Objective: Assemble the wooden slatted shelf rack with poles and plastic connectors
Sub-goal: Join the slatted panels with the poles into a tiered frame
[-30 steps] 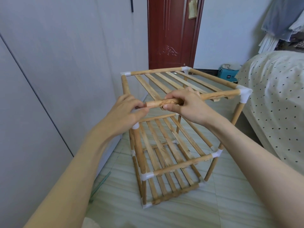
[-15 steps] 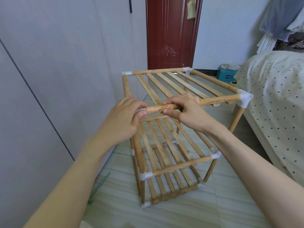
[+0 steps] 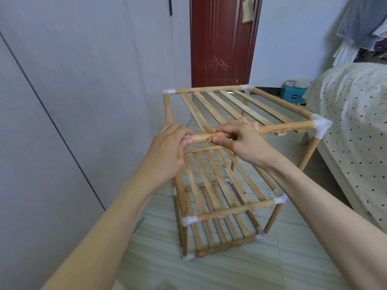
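Top tier, near-left corner joint. My left hand (image 3: 167, 151) is wrapped over the white corner connector (image 3: 187, 136), thumb pressed up under it, fingers curled over the top; only a sliver of plastic shows between thumb and forefinger. My right hand (image 3: 240, 141) grips the front pole (image 3: 287, 129) just beside that thumb, fingers curled over, thumb tip pinching from below. The pole end touches the connector; whether it is fully seated I cannot tell, my fingers cover the socket.

The shelf rack (image 3: 219, 185) stands on the tiled floor (image 3: 230, 275), three slatted tiers in place. Judgement: assembly is nearly complete, this looks like the last top corner.

Method note: hold the connector steady with the left, push the pole straight along its own axis toward my left thumb, small twist if it binds. Keep the pole level with the far-right connector (image 3: 320, 127) so that end does not lever out.

Clearances: wardrobe panel (image 3: 62, 122) near, beyond my left knuckles; bed (image 3: 356, 132) just past the connector at the pole's far end. Little sideways room either way. Open floor lies toward me and ahead toward the door (image 3: 219, 42).
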Available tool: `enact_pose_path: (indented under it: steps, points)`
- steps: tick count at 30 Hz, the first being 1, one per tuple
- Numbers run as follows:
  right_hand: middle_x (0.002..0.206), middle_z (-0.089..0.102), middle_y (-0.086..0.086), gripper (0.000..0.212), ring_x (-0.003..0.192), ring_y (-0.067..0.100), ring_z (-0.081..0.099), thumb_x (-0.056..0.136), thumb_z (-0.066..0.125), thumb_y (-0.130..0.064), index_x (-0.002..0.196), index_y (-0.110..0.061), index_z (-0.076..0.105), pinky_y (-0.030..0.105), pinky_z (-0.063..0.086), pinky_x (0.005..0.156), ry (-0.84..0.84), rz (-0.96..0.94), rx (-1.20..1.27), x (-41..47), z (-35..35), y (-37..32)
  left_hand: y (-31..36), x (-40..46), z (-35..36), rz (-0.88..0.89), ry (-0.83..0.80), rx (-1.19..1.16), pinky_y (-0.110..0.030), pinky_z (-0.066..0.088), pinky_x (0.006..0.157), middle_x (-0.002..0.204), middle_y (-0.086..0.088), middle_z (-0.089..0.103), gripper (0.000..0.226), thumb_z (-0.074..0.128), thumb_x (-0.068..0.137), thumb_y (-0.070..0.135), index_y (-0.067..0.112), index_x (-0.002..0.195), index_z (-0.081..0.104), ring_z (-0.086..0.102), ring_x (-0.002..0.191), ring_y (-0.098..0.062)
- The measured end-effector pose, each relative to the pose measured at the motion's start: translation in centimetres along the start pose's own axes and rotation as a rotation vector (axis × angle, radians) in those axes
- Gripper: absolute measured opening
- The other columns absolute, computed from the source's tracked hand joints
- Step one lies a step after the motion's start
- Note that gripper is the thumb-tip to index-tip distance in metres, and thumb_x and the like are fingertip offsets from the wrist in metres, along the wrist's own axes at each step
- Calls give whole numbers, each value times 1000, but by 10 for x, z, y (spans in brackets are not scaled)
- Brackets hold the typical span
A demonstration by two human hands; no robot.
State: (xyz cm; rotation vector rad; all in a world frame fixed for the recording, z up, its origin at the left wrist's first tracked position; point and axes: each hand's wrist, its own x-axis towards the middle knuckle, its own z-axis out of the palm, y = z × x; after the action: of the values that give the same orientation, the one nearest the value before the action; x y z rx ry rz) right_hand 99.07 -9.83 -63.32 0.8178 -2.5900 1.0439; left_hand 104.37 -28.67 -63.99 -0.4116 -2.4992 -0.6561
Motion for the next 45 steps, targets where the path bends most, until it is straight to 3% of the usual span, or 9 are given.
enact_pose_path:
  steps: [12, 18, 22, 26, 30, 34, 37, 41, 45]
  points:
    - [88, 54, -13, 28, 93, 10, 33, 82, 61, -50, 105, -34, 59, 29, 16, 79, -26, -53, -228, 0, -1, -4, -4, 6, -8, -69, -151, 1, -20, 23, 83, 105, 5, 47, 24, 43, 98, 20, 12, 113, 59, 37, 110, -10]
    - [103, 57, -11, 65, 107, 15, 37, 76, 61, -59, 132, -31, 45, 39, 27, 95, -77, -82, -429, 3, 1, -11, 10, 25, -1, -181, -26, 229, -28, 12, 76, 66, 0, 61, 76, 3, 94, 45, 16, 71, 69, 51, 80, -13]
    - [105, 63, -7, 58, 108, 17, 42, 78, 58, -61, 125, -27, 49, 39, 25, 92, -58, -102, -582, 4, 6, -13, 16, 39, 12, -178, -81, 312, -29, 16, 83, 57, -1, 61, 75, 4, 98, 43, 17, 63, 66, 55, 76, -17]
    - [108, 64, -6, 51, 111, 18, 46, 82, 57, -56, 124, -28, 51, 37, 24, 90, -8, -128, -587, 5, 13, -10, 12, 38, 9, -363, 136, -297, -16, 27, 90, 75, 13, 65, 58, 21, 102, 40, 30, 64, 63, 56, 87, 1]
    - [105, 59, -7, 53, 109, 16, 42, 82, 57, -56, 128, -32, 50, 36, 24, 93, -65, -127, -495, 3, 6, -10, 3, 30, 7, -527, 463, -688, -18, 42, 89, 104, 7, 61, 30, 36, 99, 23, 24, 87, 63, 55, 99, -1]
    - [109, 42, -12, 44, 107, 7, 30, 86, 54, -42, 129, -36, 50, 34, 22, 99, -219, -82, -301, 8, -11, -10, 13, 22, 20, -676, 481, -890, -19, 40, 74, 97, 16, 58, 21, 41, 97, 26, 25, 99, 61, 53, 90, 3]
    - [114, 56, -1, 34, 108, 13, 48, 92, 45, -32, 115, -16, 63, 29, 37, 93, -96, 3, -89, 30, -17, -21, 18, 23, 22, -701, 598, -984, -16, 39, 74, 102, 12, 61, 19, 38, 98, 28, 32, 95, 57, 55, 96, 2]
    - [89, 66, 16, 35, 72, 19, 62, 97, 42, -23, 105, 6, 59, 28, 53, 72, -133, 390, 397, 92, 4, -50, 22, 26, 22, -763, 672, -1023, -20, 40, 75, 98, 10, 60, 15, 32, 101, 30, 33, 101, 46, 54, 94, 2]
    - [99, 59, 18, 25, 87, 26, 64, 98, 47, -23, 103, 1, 44, 34, 53, 74, -403, 725, 706, 135, 40, -66, 21, 33, 18, -804, 769, -1062, -20, 39, 70, 88, 7, 57, 15, 33, 101, 30, 37, 91, 42, 56, 87, 2]
